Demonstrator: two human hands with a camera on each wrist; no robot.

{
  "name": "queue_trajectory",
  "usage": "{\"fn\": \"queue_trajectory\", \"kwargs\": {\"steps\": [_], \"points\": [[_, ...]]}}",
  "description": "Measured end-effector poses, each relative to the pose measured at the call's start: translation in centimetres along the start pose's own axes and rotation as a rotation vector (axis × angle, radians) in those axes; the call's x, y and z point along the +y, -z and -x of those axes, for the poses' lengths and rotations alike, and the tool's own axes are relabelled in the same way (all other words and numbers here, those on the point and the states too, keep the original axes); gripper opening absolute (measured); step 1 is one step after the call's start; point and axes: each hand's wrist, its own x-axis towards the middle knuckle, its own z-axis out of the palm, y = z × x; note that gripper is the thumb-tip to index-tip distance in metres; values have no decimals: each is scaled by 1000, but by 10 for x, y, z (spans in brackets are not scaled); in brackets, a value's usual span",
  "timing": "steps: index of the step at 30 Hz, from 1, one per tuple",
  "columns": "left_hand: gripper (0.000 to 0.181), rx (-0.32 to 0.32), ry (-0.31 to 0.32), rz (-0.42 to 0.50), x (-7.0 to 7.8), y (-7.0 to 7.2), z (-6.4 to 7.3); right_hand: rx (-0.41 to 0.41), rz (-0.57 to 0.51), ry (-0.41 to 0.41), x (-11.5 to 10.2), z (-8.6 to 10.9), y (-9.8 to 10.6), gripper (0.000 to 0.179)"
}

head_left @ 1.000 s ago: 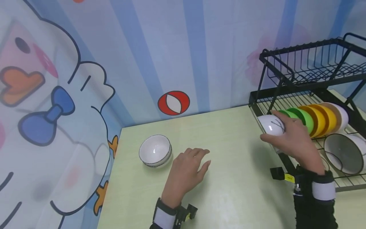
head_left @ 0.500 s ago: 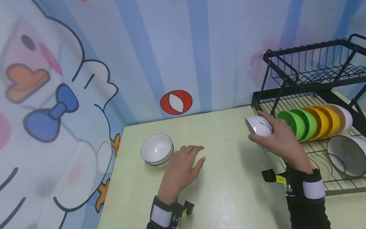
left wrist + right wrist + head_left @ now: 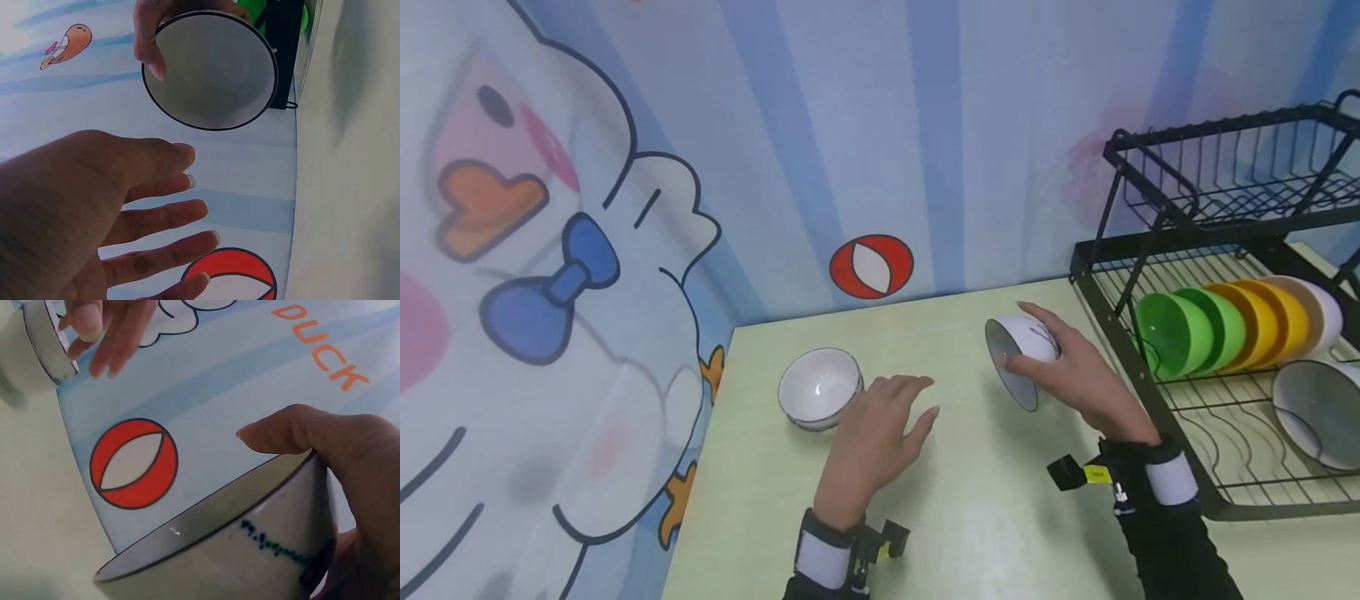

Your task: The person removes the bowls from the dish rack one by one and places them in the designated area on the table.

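My right hand [image 3: 1078, 371] grips a white bowl [image 3: 1039, 335] with a dark rim and a twig-like pattern, tilted on its side above the table. Its thumb hooks over the rim, and the bowl's grey-white inside [image 3: 212, 75] faces the left wrist view. My left hand [image 3: 872, 442] hovers over the table with fingers spread and relaxed, holding nothing. Just beyond it, a small stack of white bowls [image 3: 820, 385] stands upright on the table, partly behind my left fingers. The stack [image 3: 44, 340] also shows at the upper left of the right wrist view.
A black two-tier dish rack [image 3: 1138, 358] stands at the right. Its lower tier holds green bowls [image 3: 1172, 337], yellow bowls [image 3: 1288, 321], a pale bowl [image 3: 1326, 312] and a large white bowl [image 3: 1318, 412] on its side. A printed cloth [image 3: 1000, 167] backs the table.
My right hand has lifted the white bowl out of the rack's lower tier and carried it left over the table, turning its opening leftward. My left hand stays near the stack.
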Motion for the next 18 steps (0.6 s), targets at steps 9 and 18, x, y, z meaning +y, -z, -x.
{"fn": "queue_trajectory", "kwargs": {"steps": [9, 18], "points": [[36, 49, 47, 2, -10, 5, 3, -18, -167, -39, -1, -7, -24, 86], [41, 20, 86, -1, -10, 6, 3, -75, -379, -83, -2, -16, -53, 83]]}}
